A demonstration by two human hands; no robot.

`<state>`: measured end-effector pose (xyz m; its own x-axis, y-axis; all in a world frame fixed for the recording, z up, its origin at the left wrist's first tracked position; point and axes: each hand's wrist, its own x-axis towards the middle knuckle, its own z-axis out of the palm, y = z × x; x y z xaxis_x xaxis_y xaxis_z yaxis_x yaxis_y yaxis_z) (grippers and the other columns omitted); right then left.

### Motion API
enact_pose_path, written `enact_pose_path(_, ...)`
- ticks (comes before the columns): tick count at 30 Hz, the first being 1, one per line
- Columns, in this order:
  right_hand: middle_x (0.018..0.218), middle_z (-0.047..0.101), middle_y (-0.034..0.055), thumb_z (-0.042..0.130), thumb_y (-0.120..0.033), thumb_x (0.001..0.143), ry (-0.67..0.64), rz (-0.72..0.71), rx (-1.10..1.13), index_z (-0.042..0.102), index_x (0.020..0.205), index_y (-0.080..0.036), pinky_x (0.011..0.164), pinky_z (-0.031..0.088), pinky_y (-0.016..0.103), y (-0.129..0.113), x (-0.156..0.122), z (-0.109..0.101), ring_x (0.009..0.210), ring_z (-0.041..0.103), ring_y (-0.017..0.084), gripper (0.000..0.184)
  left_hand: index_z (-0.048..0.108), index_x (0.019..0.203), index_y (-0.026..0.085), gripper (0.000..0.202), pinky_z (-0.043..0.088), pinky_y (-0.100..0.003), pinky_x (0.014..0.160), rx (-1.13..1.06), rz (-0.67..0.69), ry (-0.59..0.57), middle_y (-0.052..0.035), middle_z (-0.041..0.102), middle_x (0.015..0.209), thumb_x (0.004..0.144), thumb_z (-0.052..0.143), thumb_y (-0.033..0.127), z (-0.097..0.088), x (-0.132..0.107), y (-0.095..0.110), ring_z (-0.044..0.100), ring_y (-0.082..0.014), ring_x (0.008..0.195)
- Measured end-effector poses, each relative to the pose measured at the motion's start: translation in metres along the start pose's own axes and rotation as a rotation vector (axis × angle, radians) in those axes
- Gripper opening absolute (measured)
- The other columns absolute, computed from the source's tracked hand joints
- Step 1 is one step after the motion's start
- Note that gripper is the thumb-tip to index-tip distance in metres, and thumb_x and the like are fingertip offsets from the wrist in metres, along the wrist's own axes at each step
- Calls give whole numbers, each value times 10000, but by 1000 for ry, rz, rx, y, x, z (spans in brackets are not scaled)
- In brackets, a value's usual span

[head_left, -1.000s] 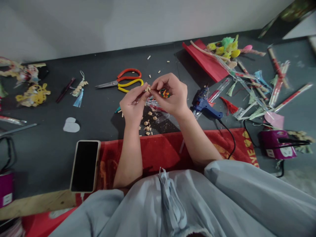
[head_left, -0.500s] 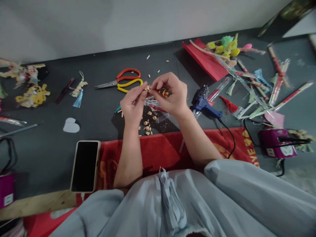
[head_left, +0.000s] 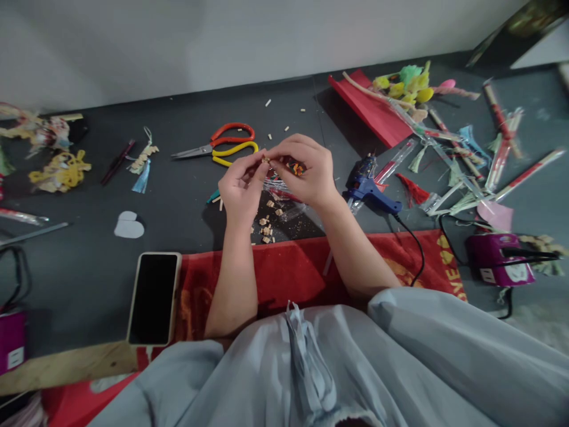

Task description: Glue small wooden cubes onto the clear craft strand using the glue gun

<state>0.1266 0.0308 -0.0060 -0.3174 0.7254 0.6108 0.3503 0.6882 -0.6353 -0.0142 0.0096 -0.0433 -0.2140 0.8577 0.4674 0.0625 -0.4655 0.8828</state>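
My left hand (head_left: 240,193) pinches a small pale wooden piece (head_left: 265,159) between thumb and fingers. From the other side, my right hand (head_left: 313,172) closes its fingertips on the same piece, so most of it is hidden. Below the hands lie several small wooden bits (head_left: 265,230) with crumbs around them. Partly covered by my right hand is a bundle of thin wires or threads (head_left: 278,182) with orange and green ends. Scissors (head_left: 234,141) with red and yellow handles rest just beyond my left hand. To the right of my right hand is a blue glue gun (head_left: 371,191).
A phone (head_left: 153,299) lies at front left, beside a red towel (head_left: 293,273). A white paper cutout (head_left: 128,225) and a blue-tasselled ornament (head_left: 143,163) are on the left. Red paper (head_left: 377,112), wrapped sticks (head_left: 527,175) and a purple box (head_left: 498,258) crowd the right.
The fingers of my right hand have closed in over the wooden piece and cover more of it. My left hand has hardly moved.
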Motion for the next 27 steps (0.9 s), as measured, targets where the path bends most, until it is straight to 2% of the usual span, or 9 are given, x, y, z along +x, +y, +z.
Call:
enact_pose_path(8, 826, 643, 14, 548, -258, 873, 36, 23, 72, 648, 852, -199, 726, 510, 284, -4, 2, -2, 770, 605, 109, 118, 668, 1006, 261, 219, 618, -293, 769, 34, -34, -22, -9, 722, 998, 837, 608, 387, 0, 1, -1, 716, -142, 876)
enact_pose_path(13, 790, 630, -2, 612, -309, 839, 84, 157, 237, 603, 842, -189, 645, 514, 241, -6, 0, -1, 694, 601, 80, 121, 651, 1013, 272, 200, 623, -281, 734, 40, -10, 13, 3, 716, 941, 856, 586, 377, 1, 1, -2, 720, -135, 851)
enact_pose_path(18, 782, 626, -15, 643, -346, 815, 136, 244, 375, 590, 839, -188, 654, 541, 235, -4, -1, 5, 685, 621, 70, 168, 635, 1003, 264, 201, 626, -301, 768, 72, 8, 21, -1, 712, 940, 841, 607, 379, 2, 1, 0, 718, -140, 869)
enact_pose_path(27, 785, 633, -15, 641, -294, 810, 118, 205, 395, 614, 799, -186, 649, 518, 219, -2, -2, 12, 713, 608, 63, 111, 660, 959, 269, 187, 617, -306, 767, 65, 84, 67, 13, 716, 913, 802, 657, 370, 2, 1, 6, 714, -136, 839)
